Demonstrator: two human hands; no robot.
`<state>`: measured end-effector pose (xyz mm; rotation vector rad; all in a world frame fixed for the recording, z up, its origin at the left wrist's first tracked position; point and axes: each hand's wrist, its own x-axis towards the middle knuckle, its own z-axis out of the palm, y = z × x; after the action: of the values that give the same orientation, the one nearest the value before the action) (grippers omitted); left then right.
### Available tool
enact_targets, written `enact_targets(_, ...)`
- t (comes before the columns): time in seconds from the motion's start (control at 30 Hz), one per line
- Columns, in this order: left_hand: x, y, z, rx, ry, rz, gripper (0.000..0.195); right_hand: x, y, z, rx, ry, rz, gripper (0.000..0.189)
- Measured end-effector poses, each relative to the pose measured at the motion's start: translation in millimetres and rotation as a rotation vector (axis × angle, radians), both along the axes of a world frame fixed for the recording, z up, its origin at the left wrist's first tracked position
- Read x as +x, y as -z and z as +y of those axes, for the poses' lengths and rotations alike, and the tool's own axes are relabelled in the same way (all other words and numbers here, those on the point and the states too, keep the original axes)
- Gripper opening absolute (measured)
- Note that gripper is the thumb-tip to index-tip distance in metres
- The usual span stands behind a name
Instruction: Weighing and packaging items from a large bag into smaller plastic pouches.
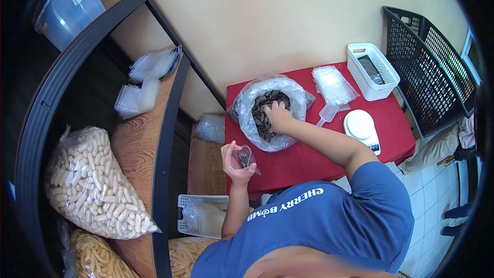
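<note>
My left hand holds a small clear plastic bag by its spread mouth, with a few dark striped pieces in the bottom. A large clear plastic bag stands wide-mouthed on the red-covered table. Dark striped curled pieces, perhaps snacks, fill it. My right hand reaches into this bag, fingers down among the pieces; whether they grip any is hidden. Just right of the large bag lies a translucent scoop. A white digital scale sits farther right, beneath my right forearm's outer side.
Flat clear bags and a white basket occupy the table's back right, beside a black crate. At left, a shelf bears a big bag of pale snacks. Below stands another white basket. A person's feet show at far right.
</note>
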<state>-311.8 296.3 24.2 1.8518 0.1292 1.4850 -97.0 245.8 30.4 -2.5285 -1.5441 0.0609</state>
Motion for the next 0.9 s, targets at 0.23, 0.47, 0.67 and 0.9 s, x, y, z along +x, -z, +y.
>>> enact_targets(0.23,12.8,-10.0,-7.8,-0.026,0.074,-0.026,0.086,13.4,18.4,1.6,0.301,-0.087,0.162,0.035)
enact_targets(0.47,34.6,-21.0,-24.4,-0.022,0.138,-0.058,0.084,20.1,23.9,1.7,0.434,-0.150,0.111,0.023)
enact_targets(0.67,44.7,-33.6,-24.2,-0.010,0.015,0.033,0.079,27.8,-17.5,-10.0,0.689,-0.141,0.326,0.024)
enact_targets(0.9,62.3,-65.4,-36.1,0.082,-0.341,0.514,0.075,27.4,-90.6,-37.0,0.948,-0.066,1.071,0.021)
